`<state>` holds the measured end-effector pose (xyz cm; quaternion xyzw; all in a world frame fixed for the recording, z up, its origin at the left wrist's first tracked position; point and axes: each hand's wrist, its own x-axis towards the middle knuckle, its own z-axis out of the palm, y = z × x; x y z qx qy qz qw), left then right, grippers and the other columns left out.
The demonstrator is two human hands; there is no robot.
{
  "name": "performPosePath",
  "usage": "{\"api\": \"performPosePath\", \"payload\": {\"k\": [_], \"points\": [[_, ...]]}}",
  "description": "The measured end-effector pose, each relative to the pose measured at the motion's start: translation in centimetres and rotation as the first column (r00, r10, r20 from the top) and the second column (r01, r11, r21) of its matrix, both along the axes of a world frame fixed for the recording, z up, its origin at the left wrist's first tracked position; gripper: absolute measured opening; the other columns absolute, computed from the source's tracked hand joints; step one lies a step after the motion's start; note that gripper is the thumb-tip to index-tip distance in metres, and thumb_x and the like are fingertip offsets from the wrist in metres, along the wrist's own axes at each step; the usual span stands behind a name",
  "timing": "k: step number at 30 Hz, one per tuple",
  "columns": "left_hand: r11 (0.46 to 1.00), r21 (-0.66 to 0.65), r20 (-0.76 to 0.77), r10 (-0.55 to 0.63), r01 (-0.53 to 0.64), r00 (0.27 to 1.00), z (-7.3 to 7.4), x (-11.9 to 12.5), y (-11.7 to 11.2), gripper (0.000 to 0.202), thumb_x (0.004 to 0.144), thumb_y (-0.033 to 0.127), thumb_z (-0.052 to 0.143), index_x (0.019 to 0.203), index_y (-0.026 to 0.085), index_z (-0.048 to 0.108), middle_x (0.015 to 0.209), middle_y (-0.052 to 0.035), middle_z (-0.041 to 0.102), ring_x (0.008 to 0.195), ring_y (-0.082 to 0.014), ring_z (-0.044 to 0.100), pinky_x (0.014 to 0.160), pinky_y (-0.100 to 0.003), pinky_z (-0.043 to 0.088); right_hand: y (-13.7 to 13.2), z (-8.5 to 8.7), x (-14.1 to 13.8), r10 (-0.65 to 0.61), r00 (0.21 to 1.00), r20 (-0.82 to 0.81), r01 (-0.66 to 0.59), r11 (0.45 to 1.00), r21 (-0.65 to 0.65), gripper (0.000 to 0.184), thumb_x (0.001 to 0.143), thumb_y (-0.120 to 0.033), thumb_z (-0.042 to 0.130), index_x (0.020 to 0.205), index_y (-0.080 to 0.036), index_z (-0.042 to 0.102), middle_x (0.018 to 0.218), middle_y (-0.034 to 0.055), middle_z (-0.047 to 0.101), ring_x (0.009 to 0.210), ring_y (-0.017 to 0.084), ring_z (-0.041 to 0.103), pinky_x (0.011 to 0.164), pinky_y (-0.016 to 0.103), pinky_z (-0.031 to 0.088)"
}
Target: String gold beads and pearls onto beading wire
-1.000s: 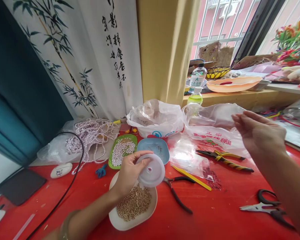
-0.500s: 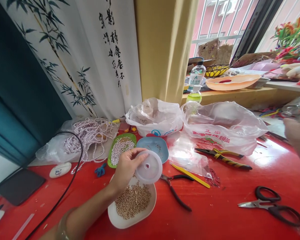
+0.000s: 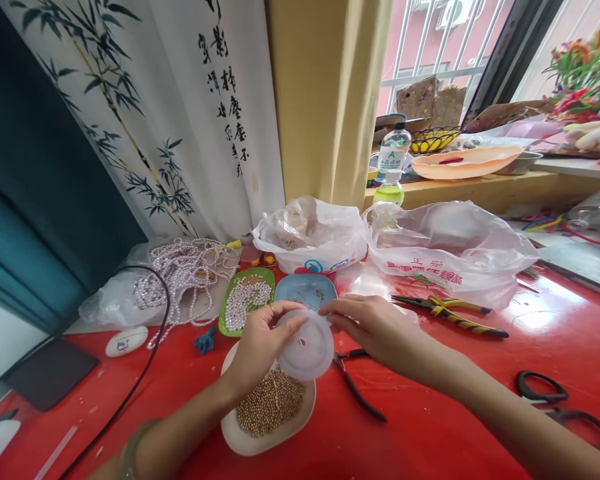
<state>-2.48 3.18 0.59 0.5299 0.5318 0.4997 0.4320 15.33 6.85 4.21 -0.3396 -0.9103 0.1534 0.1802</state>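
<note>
My left hand (image 3: pixel 265 337) grips a translucent round plastic spool (image 3: pixel 307 353) with a small hole at its centre, thumb across its face. My right hand (image 3: pixel 367 323) is at the spool's upper right rim, thumb and fingers pinched together; anything thin between them is too small to make out. Beneath the spool sits a white dish (image 3: pixel 247 447) of gold beads (image 3: pixel 270 407). Behind my left hand is a green tray (image 3: pixel 225 319) of pale pearl beads (image 3: pixel 245 297). A blue tray (image 3: pixel 293 285) with a few small pieces lies just beyond the spool.
Dark-handled pliers (image 3: pixel 363 395) lie right of the dish, partly under my right hand. Yellow-black pliers (image 3: pixel 453 315) and scissors (image 3: pixel 573 413) are farther right. Two plastic bags (image 3: pixel 313 240) stand behind. Bead strands (image 3: pixel 180 267) and a black cable (image 3: pixel 150 360) occupy the left.
My right hand has come in from the far right, by the clear bottle, to the spool's rim. My left hand and the spool have shifted slightly right.
</note>
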Motion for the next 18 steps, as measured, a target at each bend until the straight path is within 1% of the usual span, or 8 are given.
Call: {"api": "performPosePath", "payload": {"k": [3, 6, 8, 10, 13, 16, 17, 18], "points": [[0.999, -0.025, 0.022, -0.045, 0.045, 0.999, 0.0, 0.0, 0.0, 0.02, 0.068, 0.028, 0.063, 0.081, 0.015, 0.066, 0.084, -0.0062, 0.068, 0.076, -0.0176, 0.06, 0.067, -0.027, 0.047, 1.1, 0.2, 1.3, 0.015, 0.999, -0.052, -0.014, 1.0, 0.016, 0.028, 0.084, -0.017, 0.035, 0.085, -0.019, 0.063, 0.076, 0.003, 0.067, 0.066, 0.014, 0.06, 0.057, 0.025, 0.045], [0.998, -0.038, 0.065, -0.05, 0.052, 0.997, -0.2, -0.1, 0.1, 0.019, 0.066, 0.025, 0.064, 0.083, 0.015, 0.065, 0.085, -0.0055, 0.068, 0.077, -0.0165, 0.06, 0.068, -0.025, 0.047, 2.8, 0.7, 3.3, -0.164, 0.986, 0.034, 0.152, 0.962, 0.228, 0.028, 0.08, -0.012, 0.036, 0.083, -0.021, 0.063, 0.075, 0.0031, 0.067, 0.064, 0.017, 0.06, 0.053, 0.027, 0.041], [0.997, -0.063, 0.077, -0.034, 0.039, 0.996, -0.3, -0.2, 0.2, 0.02, 0.066, 0.022, 0.063, 0.085, 0.015, 0.065, 0.083, -0.0043, 0.067, 0.072, -0.0147, 0.059, 0.063, -0.023, 0.046, 3.9, 1.0, 4.9, -0.365, 0.927, 0.086, 0.304, 0.866, 0.396, 0.028, 0.076, -0.011, 0.04, 0.084, -0.022, 0.064, 0.074, 0.0041, 0.068, 0.066, 0.022, 0.061, 0.051, 0.029, 0.038], [0.995, -0.094, 0.085, -0.026, 0.034, 0.996, -0.3, -0.3, 0.3, 0.022, 0.066, 0.02, 0.063, 0.088, 0.015, 0.064, 0.079, -0.0034, 0.067, 0.067, -0.013, 0.058, 0.059, -0.021, 0.045, 4.8, 1.4, 6.8, -0.557, 0.83, 0.032, 0.476, 0.737, 0.48, 0.026, 0.078, -0.015, 0.041, 0.088, -0.023, 0.064, 0.078, 0.0067, 0.068, 0.067, 0.026, 0.061, 0.05, 0.031, 0.037], [0.994, -0.102, 0.123, -0.031, 0.043, 0.992, -0.4, -0.4, 0.5, 0.022, 0.065, 0.022, 0.064, 0.086, 0.014, 0.065, 0.079, -0.0038, 0.066, 0.067, -0.0129, 0.058, 0.059, -0.02, 0.044, 6.3, 1.6, 10.3, -0.734, 0.673, -0.092, 0.667, 0.548, 0.505, 0.026, 0.081, -0.024, 0.039, 0.086, -0.022, 0.064, 0.075, 0.0127, 0.065, 0.065, 0.033, 0.06, 0.049, 0.04, 0.037], [0.994, -0.096, 0.162, -0.032, 0.048, 0.986, -0.5, -0.4, 0.6, 0.023, 0.065, 0.025, 0.065, 0.086, 0.015, 0.065, 0.078, -0.0035, 0.066, 0.066, -0.0125, 0.057, 0.058, -0.02, 0.044, 8.2, 0.9, 14.8, -0.811, 0.512, -0.283, 0.818, 0.36, 0.449, 0.022, 0.079, -0.023, 0.042, 0.072, -0.025, 0.062, 0.069, 0.0119, 0.06, 0.084, 0.04, 0.056, 0.06, 0.055, 0.035], [0.994, -0.095, 0.175, -0.035, 0.052, 0.984, -0.5, -0.4, 0.6, 0.025, 0.065, 0.025, 0.066, 0.088, 0.015, 0.065, 0.077, -0.0031, 0.066, 0.064, -0.012, 0.056, 0.058, -0.02, 0.044, 8.8, 0.6, 16.2, -0.791, 0.491, -0.364, 0.852, 0.349, 0.39, 0.023, 0.077, -0.019, 0.044, 0.06, -0.026, 0.058, 0.068, 0.0104, 0.058, 0.094, 0.041, 0.051, 0.067, 0.06, 0.031], [0.994, -0.093, 0.19, -0.041, 0.059, 0.981, -0.5, -0.4, 0.6, 0.026, 0.065, 0.026, 0.066, 0.089, 0.015, 0.065, 0.077, -0.003, 0.066, 0.063, -0.0114, 0.056, 0.057, -0.02, 0.044, 9.3, 0.2, 17.5, -0.726, 0.517, -0.453, 0.856, 0.434, 0.282, 0.025, 0.074, -0.019, 0.049, 0.05, -0.025, 0.052, 0.067, 0.0085, 0.058, 0.103, 0.04, 0.046, 0.07, 0.059, 0.03]]}}
